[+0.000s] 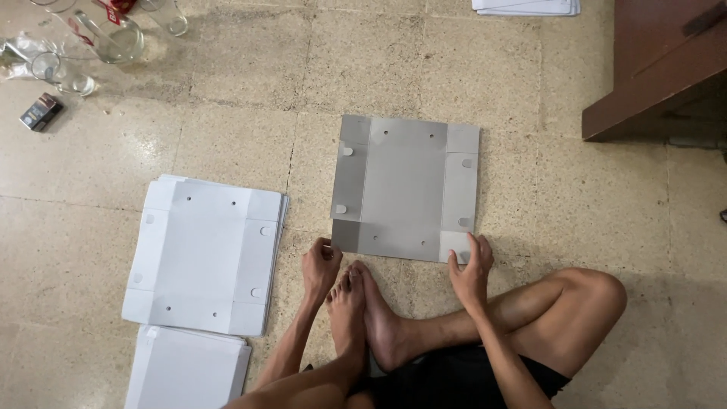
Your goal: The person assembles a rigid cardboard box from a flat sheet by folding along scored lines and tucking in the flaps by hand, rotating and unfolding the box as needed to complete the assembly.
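Far left, top corner: clear glasses and crumpled plastic wrap on a speckled stone floor, a small dark box just below them. Lower down on the left, a stack of white cardboard sheets, flat, pre-creased and punched with small holes; a second white stack just below it, cut off by the lower edge of the view.

Centre: a single grey cardboard sheet flat on the floor, creased into a middle panel with flaps on every side, well apart from the white stacks. Left hand at the sheet's near left corner, fingers curled and pinching the edge. Bare feet crossed between the two hands, just short of the sheet's near edge. Right hand at the near right corner, fingers spread over the corner flap, thumb tucked at its edge. Both arms reaching forward over crossed bare legs in dark shorts.

Top edge, right of centre: a further pile of white sheets, mostly out of view. Far right: the corner of a dark red-brown wooden cabinet standing on the floor, well apart from the grey sheet.
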